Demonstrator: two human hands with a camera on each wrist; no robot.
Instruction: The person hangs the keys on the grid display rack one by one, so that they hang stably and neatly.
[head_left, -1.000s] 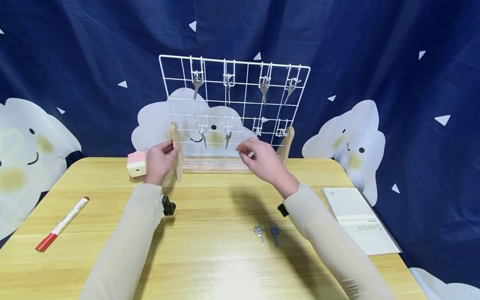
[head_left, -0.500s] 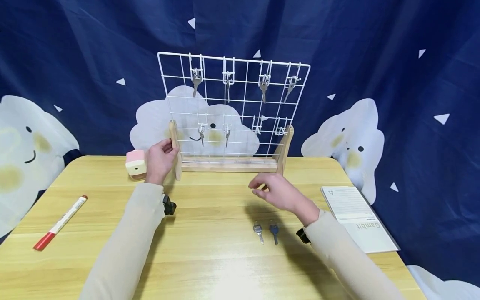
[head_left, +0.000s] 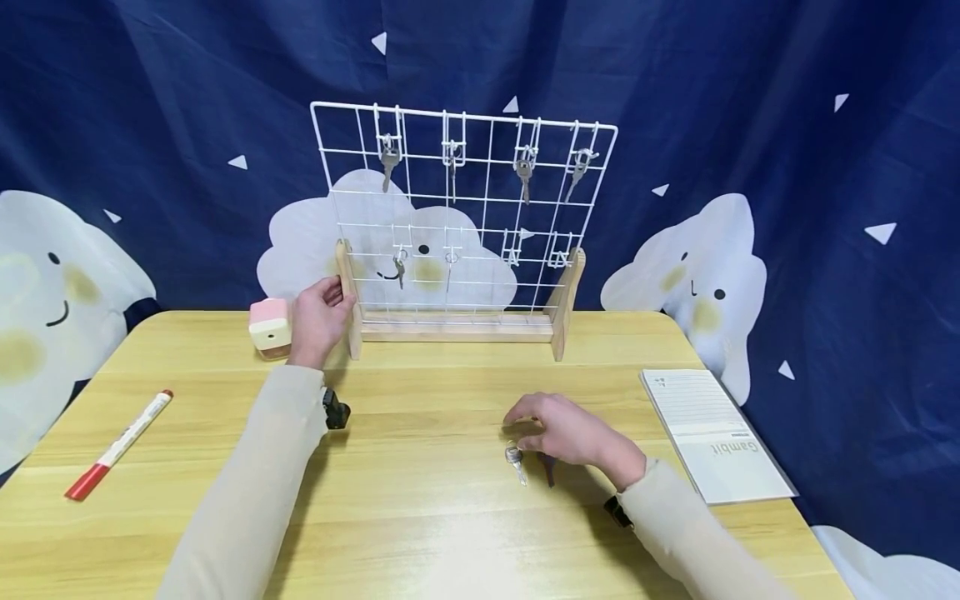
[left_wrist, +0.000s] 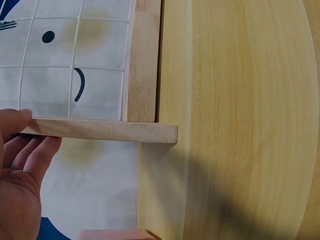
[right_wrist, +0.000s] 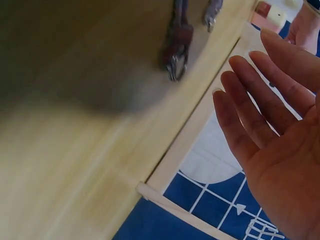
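Observation:
My left hand [head_left: 321, 321] grips the left wooden post [left_wrist: 105, 129] of a white wire grid rack [head_left: 486, 200], thumb on one side and fingers on the other. Over the table, my right hand [head_left: 566, 429] hovers with fingers extended and nothing held, as the right wrist view [right_wrist: 270, 115] shows. Below it lie a silver key [head_left: 517, 468] with a ring and a darker key [head_left: 550, 473], partly hidden by the hand. Several keys, among them one at the upper left [head_left: 389, 162], hang from the top hooks. Two more, including a lower-left key [head_left: 400, 271], hang lower down.
Two bare hooks [head_left: 558, 254] sit at the rack's lower right. A pink and cream box-shaped item [head_left: 270, 327] stands beside my left hand. A red-capped marker [head_left: 120, 446] lies at left, a notepad [head_left: 716, 442] at right. A dark blue curtain [head_left: 675, 75] hangs behind.
My right hand has moved from in front of the rack's lower part down and toward me, to just over the two loose keys. My left hand stays on the post.

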